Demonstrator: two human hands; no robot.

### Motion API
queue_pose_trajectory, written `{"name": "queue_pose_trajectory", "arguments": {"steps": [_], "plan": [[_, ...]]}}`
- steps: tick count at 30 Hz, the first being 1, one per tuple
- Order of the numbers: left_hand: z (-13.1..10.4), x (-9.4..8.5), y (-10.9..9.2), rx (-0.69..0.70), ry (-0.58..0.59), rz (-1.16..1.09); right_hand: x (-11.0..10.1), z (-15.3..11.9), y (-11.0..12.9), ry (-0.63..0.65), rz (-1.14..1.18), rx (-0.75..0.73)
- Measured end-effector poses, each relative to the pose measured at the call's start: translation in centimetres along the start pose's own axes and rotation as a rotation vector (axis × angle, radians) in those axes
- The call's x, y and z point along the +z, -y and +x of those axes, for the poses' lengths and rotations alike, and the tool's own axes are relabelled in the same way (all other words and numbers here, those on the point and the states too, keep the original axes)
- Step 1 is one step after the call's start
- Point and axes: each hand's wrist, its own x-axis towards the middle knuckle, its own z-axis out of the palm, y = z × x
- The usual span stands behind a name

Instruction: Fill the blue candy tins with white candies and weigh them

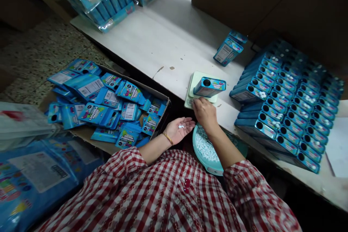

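Table [163, 36] with 1 block of blue boxes [272, 103], right

1 carton [103, 145] of blue packets [98, 114], left of the frame. 1 turquoise bowl [202, 164] of white pellets [205, 145], lower centre. 1 pale scale [195, 79], centre, carrying 1 upright box [209, 90]. Right hand [205, 113] at the scale's front edge, fingers bunched; what they hold I cannot tell. Left hand [178, 130] palm up, fingers loosely extended, under at least 2 pellets.

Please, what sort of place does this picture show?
Probably a sweets-packing workroom: a pale-green scale bearing a blue "Caramelo" box, a turquoise tub of white pellets, likely candies, and rows of similar boxes on the white table.
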Motion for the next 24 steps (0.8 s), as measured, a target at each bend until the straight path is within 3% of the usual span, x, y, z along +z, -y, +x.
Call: {"name": "queue_pose_trajectory", "arguments": {"steps": [4,10,14,17,20,22,24], "plan": [[-0.4,-0.1,-0.3,0.012,0.001,-0.005,-0.4,0.1,0.6,-0.001,0.0,-0.003],[-0.3,0.6,-0.3,-0.013,0.0,-0.004,-6.7,0.7,-1.1,-0.43,0.207,-0.146],[-0.4,1.0,-0.3,-0.019,0.078,0.004,-9.0,1.1,-1.7,-0.495,0.16,-0.159],[-0.8,0.8,-0.5,-0.027,0.177,-0.015,-7.5,-1.8,-0.2,-0.411,0.212,-0.258],[-1.1,0.5,-0.2,-0.057,0.257,-0.023,-4.3,-5.8,2.0,-0.133,0.213,-0.456],[-1.1,0.4,0.4,-0.077,0.283,-0.017,-2.3,-7.7,2.9,0.011,0.191,-0.474],[-1.1,0.4,1.0,-0.091,0.286,-0.014,-0.9,-8.7,3.1,0.055,0.211,-0.445]]}}
